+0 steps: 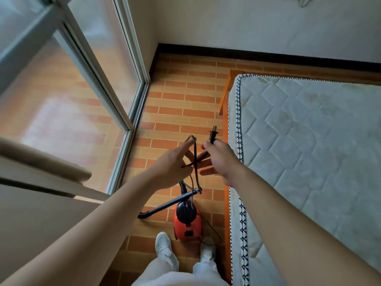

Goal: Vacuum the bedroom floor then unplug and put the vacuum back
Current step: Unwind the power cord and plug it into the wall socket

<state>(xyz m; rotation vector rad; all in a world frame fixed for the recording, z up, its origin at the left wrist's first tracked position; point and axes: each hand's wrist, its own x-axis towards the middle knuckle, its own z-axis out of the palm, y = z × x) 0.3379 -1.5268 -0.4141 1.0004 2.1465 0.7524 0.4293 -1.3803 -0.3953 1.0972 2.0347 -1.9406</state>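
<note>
Mattress [309, 151]: fills the right; I stand in the floor strip to its left.
Vacuum [186, 221]: near, at my feet, parked while I gather its lead.
Cord [195, 159]: looped over my left hand [173, 164], to coil tidily.
Left hand: fingers straight, spread, carrying the loop.
Right hand [220, 159]: pinches the plug [213, 135], prongs pointing far.

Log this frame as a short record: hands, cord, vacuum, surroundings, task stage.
right hand: pinches plug, prongs up, not in any socket
left hand: fingers extended, cord looped over them
vacuum: red canister on tiled floor, beside mattress, ahead of shoes
left side: glass door
stage: unplugged; vacuum not yet put away
</note>
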